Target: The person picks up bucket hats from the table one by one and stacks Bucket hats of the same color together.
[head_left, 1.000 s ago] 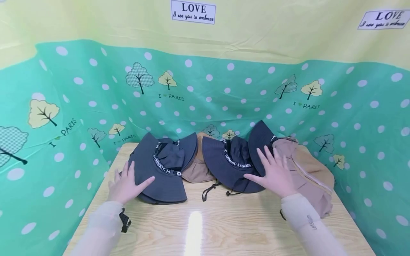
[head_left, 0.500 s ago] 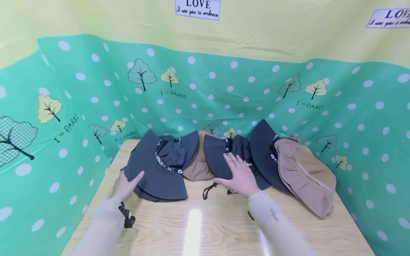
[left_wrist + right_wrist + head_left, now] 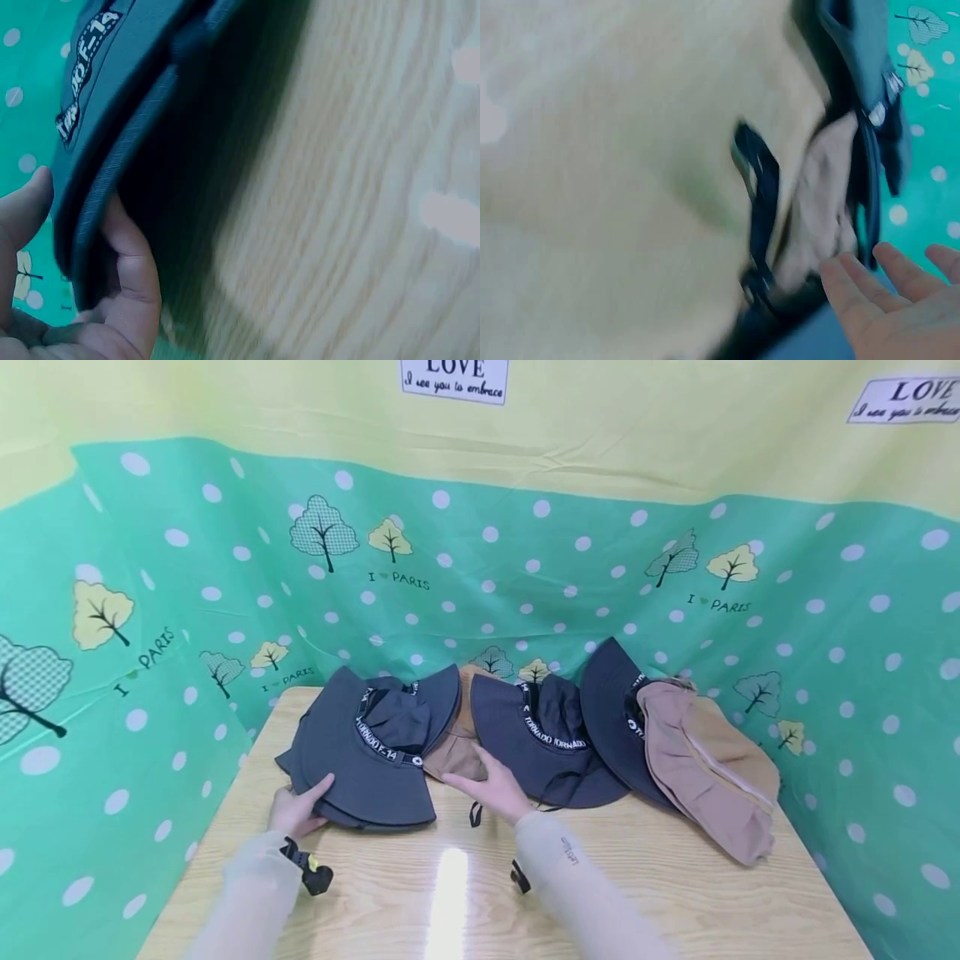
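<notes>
At the left of the table lie stacked dark grey bucket hats (image 3: 382, 797) with a lettered band, their brims overlapping. My left hand (image 3: 291, 812) grips the near-left brim edge; in the left wrist view its fingers (image 3: 136, 270) curl beneath the layered brims and the thumb stands at the upper side. My right hand (image 3: 497, 785) is open in front of a brown hat (image 3: 456, 758), which is partly covered by the dark hats on both sides. In the right wrist view, the fingers (image 3: 847, 300) are extended near a black chin cord (image 3: 763, 202).
Right of the brown hat sits another dark hat (image 3: 504, 739). Beyond it a tilted dark hat (image 3: 609, 714) leans against a tan hat (image 3: 693, 768) at the right. A polka-dot curtain (image 3: 510, 568) walls the wooden table (image 3: 390, 893) on the back and sides.
My right hand has moved left from the right-hand hats to the brown hat. The left hand has lowered to the left stack's brim, its fingers now underneath.
</notes>
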`<action>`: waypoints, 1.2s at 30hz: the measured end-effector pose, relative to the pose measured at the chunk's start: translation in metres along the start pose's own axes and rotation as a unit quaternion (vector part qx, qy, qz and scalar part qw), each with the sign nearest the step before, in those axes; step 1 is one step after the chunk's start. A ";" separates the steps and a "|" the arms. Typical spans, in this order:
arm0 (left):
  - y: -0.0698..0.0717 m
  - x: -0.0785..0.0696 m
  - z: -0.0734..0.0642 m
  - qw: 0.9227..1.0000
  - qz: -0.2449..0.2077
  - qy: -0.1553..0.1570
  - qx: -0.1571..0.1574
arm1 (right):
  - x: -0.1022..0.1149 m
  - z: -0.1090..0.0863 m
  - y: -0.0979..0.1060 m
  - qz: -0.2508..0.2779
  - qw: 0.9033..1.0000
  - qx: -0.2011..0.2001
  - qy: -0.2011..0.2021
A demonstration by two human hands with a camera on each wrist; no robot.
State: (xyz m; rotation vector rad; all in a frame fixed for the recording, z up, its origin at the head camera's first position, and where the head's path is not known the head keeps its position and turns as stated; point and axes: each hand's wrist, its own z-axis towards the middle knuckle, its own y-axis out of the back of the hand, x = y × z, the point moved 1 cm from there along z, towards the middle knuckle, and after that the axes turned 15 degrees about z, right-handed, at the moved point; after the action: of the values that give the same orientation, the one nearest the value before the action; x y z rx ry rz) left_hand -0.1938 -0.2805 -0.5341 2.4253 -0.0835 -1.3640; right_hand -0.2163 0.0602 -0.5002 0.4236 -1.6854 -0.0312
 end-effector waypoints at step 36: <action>-0.045 -0.040 -0.024 0.954 -0.301 -0.005 0.020 | 0.016 -0.003 -0.047 0.478 0.876 -0.013 -0.067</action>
State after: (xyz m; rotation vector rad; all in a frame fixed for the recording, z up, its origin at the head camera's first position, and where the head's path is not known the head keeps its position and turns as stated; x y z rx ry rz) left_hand -0.2006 -0.2224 -0.5047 2.5882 0.6849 -1.6159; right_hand -0.2027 0.0125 -0.4969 -0.4778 -1.8678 0.6567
